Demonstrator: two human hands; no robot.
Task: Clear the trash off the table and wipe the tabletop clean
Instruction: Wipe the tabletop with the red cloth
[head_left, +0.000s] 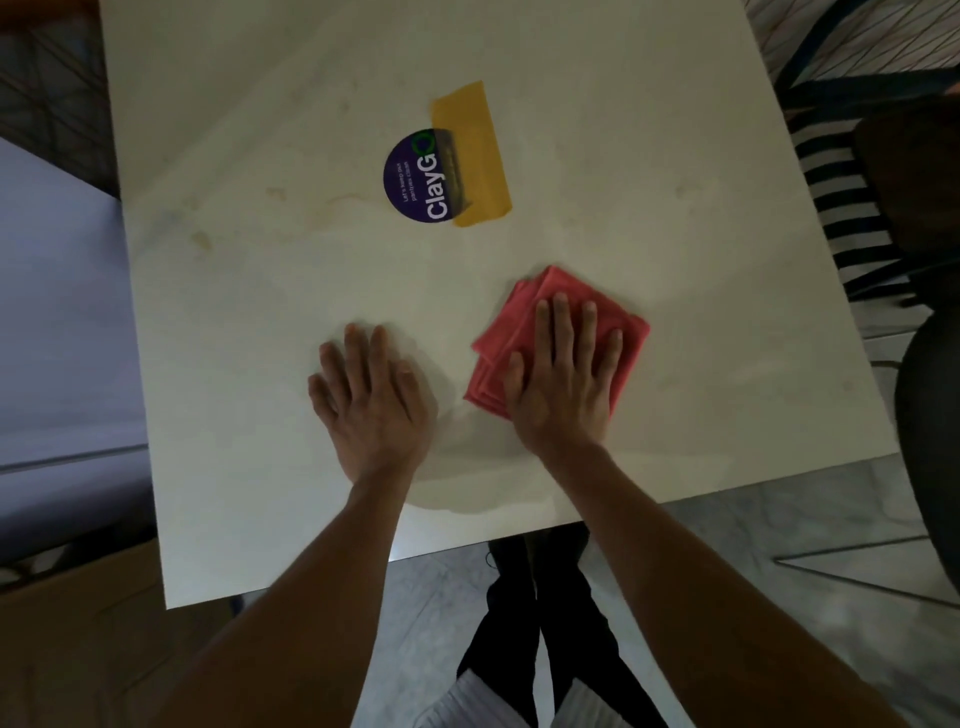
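A folded pink cloth (623, 332) lies on the white tabletop (260, 312), right of centre. My right hand (563, 379) presses flat on the cloth with straight, spread fingers. To its left, my left hand (371, 400) rests flat on the bare tabletop, fingers straight. Faint brownish stains (202, 240) mark the table's left part, and a wet patch (467, 493) shows near the front edge between my wrists.
A round purple sticker (415, 179) and a strip of yellow tape (475, 156) are stuck at the table's middle. A dark chair (893, 171) stands at the right. A cardboard box (93, 639) sits on the floor at the lower left.
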